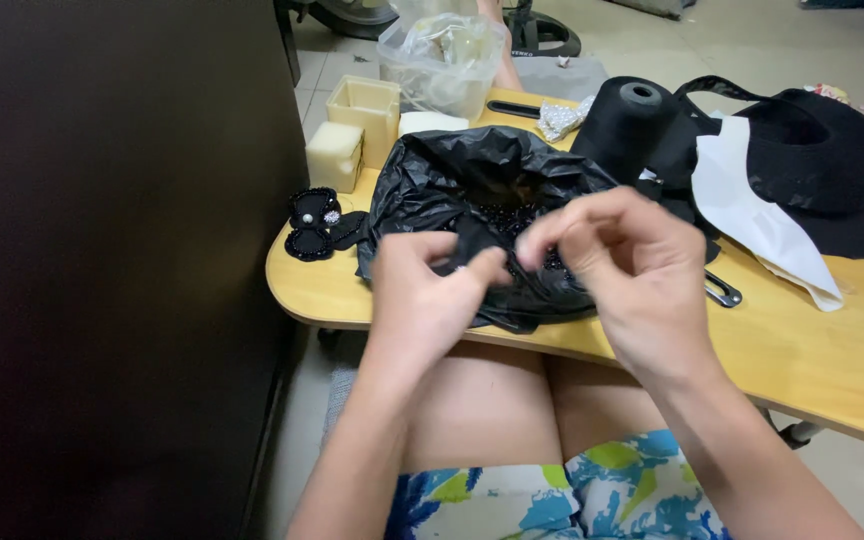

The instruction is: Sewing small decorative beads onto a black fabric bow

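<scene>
Both hands meet over the near edge of a crumpled black plastic bag point(472, 185) that sits open on the light wooden surface point(822, 350), just beyond the person's knees. The left hand point(432, 290) has its thumb and forefinger pinched together on something very small, too small to make out, right at the bag's near rim. The right hand point(617, 255) is curled beside it, fingertips drawn together and nearly touching the left thumb; whether it grips anything cannot be told. Inside the bag's mouth lies a heap of small shiny black beads point(517, 215).

To the right of the bag stands a black cone of thread point(627, 125), and further right a black brimmed cap point(827, 165) rests on a white sheet of stiff fabric point(752, 215). A black metal clip point(722, 290) lies near the right wrist. To the left of the bag are black beaded ornaments with pearl centres point(312, 225). At the far left stand two pale cream foam blocks point(352, 130), and behind the bag a clear plastic bag point(442, 60) with pale contents.
</scene>
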